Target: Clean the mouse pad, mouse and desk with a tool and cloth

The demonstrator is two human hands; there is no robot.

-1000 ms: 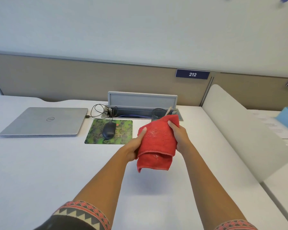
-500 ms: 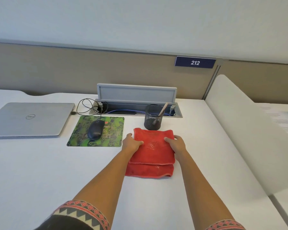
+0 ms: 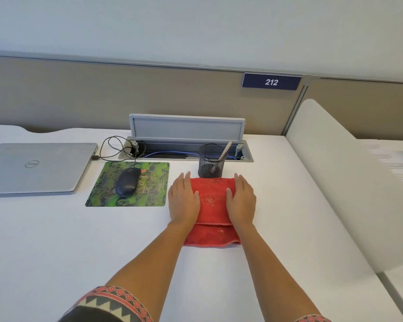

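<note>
A folded red cloth (image 3: 211, 201) lies flat on the white desk (image 3: 56, 240), just in front of a black mesh pen cup (image 3: 211, 164). My left hand (image 3: 183, 201) presses flat on the cloth's left edge and my right hand (image 3: 241, 201) lies flat on its right edge, fingers straight. A light wooden handle (image 3: 225, 151) of some tool leans in the cup. To the left, a dark wired mouse (image 3: 128, 181) rests on a green patterned mouse pad (image 3: 149, 196).
A shut silver laptop (image 3: 35, 169) lies at the far left. An open cable tray (image 3: 186, 148) with a raised lid and blue cables runs along the back. A white curved divider (image 3: 349, 182) walls the right side; papers lie beyond it.
The cloth, held up in both hands a second ago, came down onto the desk. My hands have spread flat on its two sides.
</note>
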